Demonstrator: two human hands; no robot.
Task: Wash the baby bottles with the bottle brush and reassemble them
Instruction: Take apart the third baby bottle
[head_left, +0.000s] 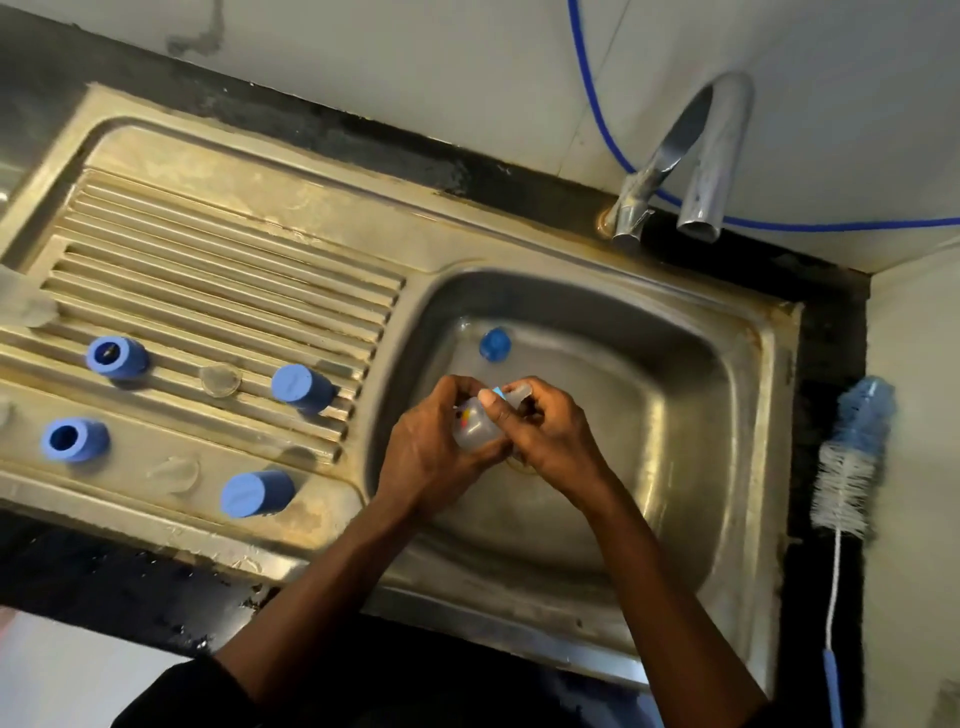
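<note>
Over the steel sink basin (675, 364) my left hand (431, 447) grips a small clear baby bottle (470, 428) with a coloured print. My right hand (550, 436) pinches a clear teat and blue ring (511, 392) at the bottle's mouth. A blue cap (494, 344) lies in the basin behind my hands. The bottle brush (852, 467), white and blue bristles on a thin white handle, lies on the dark counter right of the sink. Much of the bottle is hidden by my fingers.
On the ribbed drainboard (223, 280) stand several blue caps and rings (302, 388), with clear teats (220, 379) between them. A clear bottle (23, 304) is cut off at the left edge. The tap (701, 156) arches over the basin's back; no water runs.
</note>
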